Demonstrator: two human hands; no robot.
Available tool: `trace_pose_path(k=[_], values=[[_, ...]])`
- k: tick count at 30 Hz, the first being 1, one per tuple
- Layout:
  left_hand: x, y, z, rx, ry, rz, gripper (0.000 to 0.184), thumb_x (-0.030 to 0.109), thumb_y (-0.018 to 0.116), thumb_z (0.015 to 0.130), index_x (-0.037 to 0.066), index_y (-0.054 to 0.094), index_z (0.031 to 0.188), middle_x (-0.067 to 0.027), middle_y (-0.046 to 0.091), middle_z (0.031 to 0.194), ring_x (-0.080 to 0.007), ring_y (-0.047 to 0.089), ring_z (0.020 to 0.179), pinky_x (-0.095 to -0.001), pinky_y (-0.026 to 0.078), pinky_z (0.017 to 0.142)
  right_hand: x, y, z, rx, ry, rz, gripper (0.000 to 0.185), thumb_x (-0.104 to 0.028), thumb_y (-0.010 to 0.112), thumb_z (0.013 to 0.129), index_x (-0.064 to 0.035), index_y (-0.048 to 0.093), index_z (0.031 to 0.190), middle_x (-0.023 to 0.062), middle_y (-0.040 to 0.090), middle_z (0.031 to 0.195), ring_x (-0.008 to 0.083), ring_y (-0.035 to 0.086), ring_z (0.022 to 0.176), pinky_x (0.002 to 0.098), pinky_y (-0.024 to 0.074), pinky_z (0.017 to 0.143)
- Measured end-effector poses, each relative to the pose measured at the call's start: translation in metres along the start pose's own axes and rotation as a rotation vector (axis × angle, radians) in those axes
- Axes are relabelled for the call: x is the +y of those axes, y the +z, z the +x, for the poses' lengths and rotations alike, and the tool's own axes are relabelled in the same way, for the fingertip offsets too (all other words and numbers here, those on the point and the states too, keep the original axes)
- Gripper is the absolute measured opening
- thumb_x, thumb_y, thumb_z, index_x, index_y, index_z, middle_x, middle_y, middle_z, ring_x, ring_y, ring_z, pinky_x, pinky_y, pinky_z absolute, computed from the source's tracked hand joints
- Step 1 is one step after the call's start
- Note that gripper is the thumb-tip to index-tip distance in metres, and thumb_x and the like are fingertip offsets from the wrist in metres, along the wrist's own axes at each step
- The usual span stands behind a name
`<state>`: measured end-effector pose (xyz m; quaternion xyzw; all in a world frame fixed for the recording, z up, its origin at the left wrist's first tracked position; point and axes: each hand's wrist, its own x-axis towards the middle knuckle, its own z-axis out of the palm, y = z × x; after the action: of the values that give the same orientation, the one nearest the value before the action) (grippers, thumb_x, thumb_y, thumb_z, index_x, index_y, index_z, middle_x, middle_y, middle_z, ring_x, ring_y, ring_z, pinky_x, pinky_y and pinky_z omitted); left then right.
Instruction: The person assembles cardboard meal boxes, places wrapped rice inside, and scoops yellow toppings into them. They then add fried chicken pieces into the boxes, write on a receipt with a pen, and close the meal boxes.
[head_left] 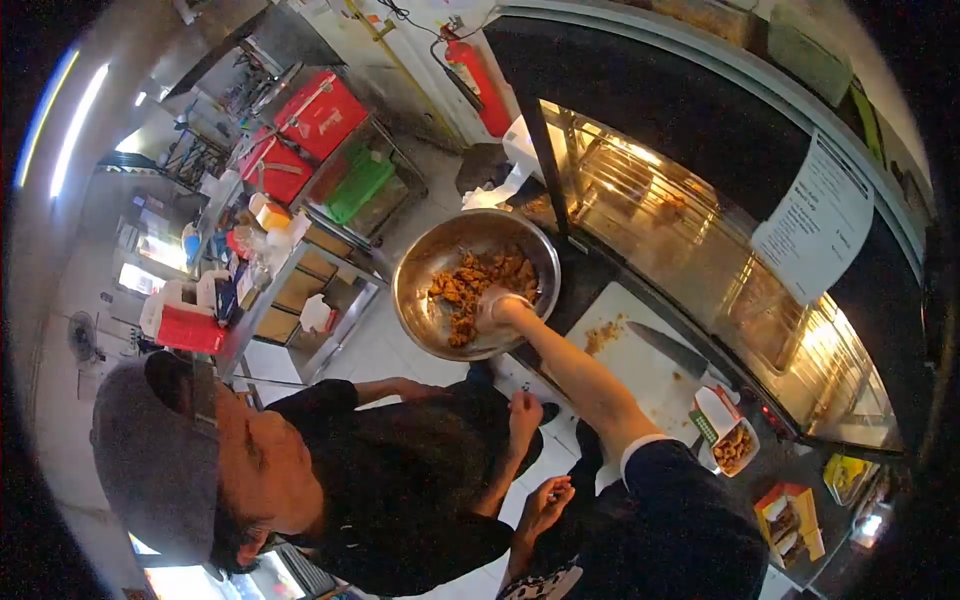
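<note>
Reaching into the metal bowl (414, 292) with the right hand (493, 308), down among the browned food pieces (459, 288). Cannot tell whether the right fingers are closed, being partly buried in the food. Holding the left hand (545, 503) low, well apart from the bowl, with fingers bent; cannot tell whether open or closed. At the edge of the dark bench (583, 292), near the bowl, can see 1 white cutting board (655, 385) with crumbs (603, 337) and 1 knife (668, 348). Just beyond the board, can make out 1 box of fried pieces (734, 447) and 1 yellow-and-red box (815, 535). Alongside the bench, can see a lit display case (700, 225) with a printed sheet (815, 225). Opposite, can see 1 co-worker (400, 480) in black.
</note>
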<state>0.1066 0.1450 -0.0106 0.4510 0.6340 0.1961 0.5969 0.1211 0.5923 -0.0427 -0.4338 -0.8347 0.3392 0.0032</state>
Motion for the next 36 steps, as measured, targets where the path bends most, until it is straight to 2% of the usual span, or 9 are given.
trace_pose_path(k=[5, 8, 11, 17, 21, 24, 30, 32, 36], values=[[-0.053, 0.004, 0.023, 0.06, 0.172, 0.042, 0.035, 0.034, 0.065, 0.094, 0.007, 0.066, 0.117, -0.0049, 0.069, 0.099, -0.0136, 0.063, 0.087, -0.0304, 0.049, 0.079, -0.002, -0.069, -0.188, 0.14, -0.237, 1.546, 0.038, -0.033, 0.078, 0.08, -0.009, 0.07, 0.109, 0.0069, 0.073, 0.095, 0.0181, 0.067, 0.087, 0.0339, 0.0547, 0.076], [-0.025, -0.004, 0.054, 0.074, 0.182, 0.078, 0.033, 0.03, 0.067, 0.094, 0.005, 0.066, 0.115, -0.0049, 0.068, 0.098, -0.0142, 0.063, 0.089, -0.031, 0.049, 0.081, -0.003, -0.035, -0.314, 0.598, -0.091, 0.796, 0.029, -0.03, 0.075, 0.084, -0.0084, 0.071, 0.103, 0.0091, 0.072, 0.091, 0.0194, 0.067, 0.083, 0.0353, 0.0546, 0.075], [0.009, 0.018, 0.07, -0.011, 0.227, 0.142, 0.032, 0.027, 0.069, 0.093, 0.003, 0.066, 0.114, -0.0048, 0.067, 0.097, -0.0148, 0.062, 0.09, -0.0315, 0.05, 0.084, -0.004, 0.002, -0.456, 0.401, 0.334, 0.574, 0.038, -0.037, 0.075, 0.081, -0.0074, 0.07, 0.104, 0.0147, 0.071, 0.096, 0.032, 0.068, 0.087, 0.0405, 0.0546, 0.081], [0.059, 0.104, 0.037, -0.202, 0.3, 0.207, 0.031, 0.024, 0.067, 0.094, 0.003, 0.066, 0.116, -0.0133, 0.072, 0.103, -0.0209, 0.069, 0.095, -0.0339, 0.054, 0.082, 0.054, 0.077, -0.651, 0.64, 1.153, 0.323, 0.048, -0.044, 0.077, 0.076, -0.0069, 0.065, 0.104, 0.0166, 0.07, 0.094, 0.0364, 0.069, 0.087, 0.044, 0.055, 0.078], [0.06, 0.153, 0.015, -0.27, 0.312, 0.241, 0.031, 0.024, 0.067, 0.093, 0.004, 0.066, 0.117, -0.0129, 0.072, 0.104, -0.0212, 0.07, 0.093, -0.0341, 0.054, 0.081, 0.081, 0.088, -0.685, 0.945, 0.92, 0.468, 0.058, -0.042, 0.075, 0.077, -0.0064, 0.058, 0.12, 0.0231, 0.07, 0.103, 0.0401, 0.067, 0.099, 0.0463, 0.0533, 0.089], [0.05, 0.176, -0.004, -0.316, 0.294, 0.311, 0.031, 0.024, 0.068, 0.092, 0.006, 0.067, 0.117, -0.0104, 0.073, 0.103, -0.0197, 0.069, 0.096, -0.0337, 0.054, 0.08, 0.084, 0.059, -0.7, 0.641, 1.189, 0.392, 0.058, -0.034, 0.075, 0.08, -0.0072, 0.054, 0.127, 0.0241, 0.068, 0.111, 0.0406, 0.066, 0.104, 0.0453, 0.0532, 0.09], [0.02, 0.19, -0.031, -0.213, 0.245, 0.372, 0.032, 0.029, 0.068, 0.093, 0.006, 0.067, 0.117, -0.0102, 0.073, 0.103, -0.0203, 0.069, 0.096, -0.0336, 0.054, 0.079, 0.085, 0.118, -0.833, 1.216, 0.656, 0.566, 0.051, -0.036, 0.074, 0.083, -0.0093, 0.061, 0.124, 0.0105, 0.072, 0.102, 0.0296, 0.069, 0.093, 0.0418, 0.0541, 0.085], [0.011, 0.193, -0.034, -0.201, 0.247, 0.379, 0.033, 0.029, 0.068, 0.093, 0.006, 0.067, 0.116, -0.0103, 0.073, 0.103, -0.0205, 0.069, 0.096, -0.0338, 0.054, 0.078, 0.052, 0.106, -0.874, 0.962, 1.073, 0.221, 0.045, -0.03, 0.075, 0.083, -0.0069, 0.063, 0.121, 0.0116, 0.071, 0.096, 0.0262, 0.069, 0.087, 0.0403, 0.0549, 0.082], [0.007, 0.203, -0.04, -0.203, 0.251, 0.397, 0.033, 0.029, 0.068, 0.093, 0.006, 0.068, 0.116, -0.0113, 0.073, 0.102, -0.0208, 0.069, 0.094, -0.0337, 0.054, 0.079, 0.047, 0.149, -0.904, 0.946, 1.119, 0.386, 0.04, -0.026, 0.074, 0.083, -0.0035, 0.065, 0.114, 0.0163, 0.072, 0.094, 0.0253, 0.07, 0.085, 0.0366, 0.0559, 0.076]])
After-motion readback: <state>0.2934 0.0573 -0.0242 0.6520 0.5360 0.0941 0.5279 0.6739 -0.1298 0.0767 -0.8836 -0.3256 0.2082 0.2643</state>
